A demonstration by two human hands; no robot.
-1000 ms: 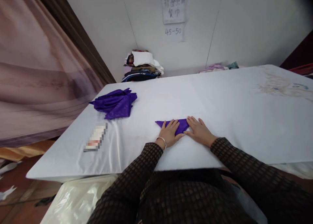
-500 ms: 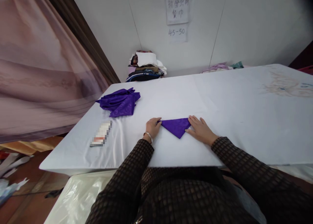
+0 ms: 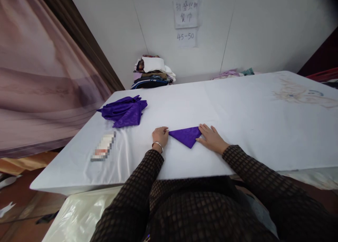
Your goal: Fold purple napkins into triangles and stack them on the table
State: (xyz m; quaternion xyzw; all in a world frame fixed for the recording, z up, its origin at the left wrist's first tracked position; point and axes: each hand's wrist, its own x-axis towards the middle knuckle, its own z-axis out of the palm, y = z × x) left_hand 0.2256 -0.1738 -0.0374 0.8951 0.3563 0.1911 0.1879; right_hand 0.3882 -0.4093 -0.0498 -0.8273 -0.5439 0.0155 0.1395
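Note:
A purple cloth napkin (image 3: 187,136), folded into a triangle, lies on the white table in front of me, one corner pointing toward me. At its left tip, my left hand (image 3: 160,136) is closed, thumb and fingers pinched at the point; a bracelet circles that wrist. My right hand (image 3: 212,139) rests open and flat over the napkin's right end, fingers stretched out and partly covering that edge. Farther left on the table lies a loose heap of purple napkins (image 3: 125,111), apart from both hands.
A blurred-out flat rectangular object (image 3: 104,147) lies on the white tablecloth (image 3: 224,108), left of my arm. Folded clothes (image 3: 153,73) are stacked behind the table. Pink drapery (image 3: 47,94) hangs at the left. A plastic-covered seat (image 3: 76,213) stands below the near edge.
The view has shifted slightly, so everything appears a little farther left. My left hand sits a touch farther out at the napkin's tip; my right hand stays on the other end.

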